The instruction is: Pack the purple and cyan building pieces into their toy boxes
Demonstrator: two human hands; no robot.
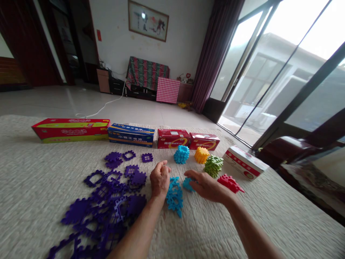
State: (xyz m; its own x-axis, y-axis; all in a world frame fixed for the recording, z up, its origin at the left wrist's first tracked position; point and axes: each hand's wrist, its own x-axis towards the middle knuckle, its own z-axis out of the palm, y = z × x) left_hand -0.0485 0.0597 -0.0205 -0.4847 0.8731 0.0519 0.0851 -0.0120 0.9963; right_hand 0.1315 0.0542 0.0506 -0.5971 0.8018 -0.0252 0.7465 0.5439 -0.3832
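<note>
My left hand (160, 178) is held just left of the loose light blue pieces (174, 197), its fingers curled; whatever they may hold is hidden. Over a small light blue piece (189, 184) lies my right hand (202, 184), closed around its right side. Beyond the hands stands a stack of light blue pieces (181, 154). To its right are a yellow-orange stack (202, 155), a green stack (214, 166) and a red group (230, 183). Many purple pieces (107, 201) lie scattered and overlapping at the left, beside my left forearm.
Along the back of the quilted mat (269, 212) stand a long red and green box (71, 130), a blue box (131, 135) and two red boxes (173, 139). A white and red box (245, 162) lies at the right.
</note>
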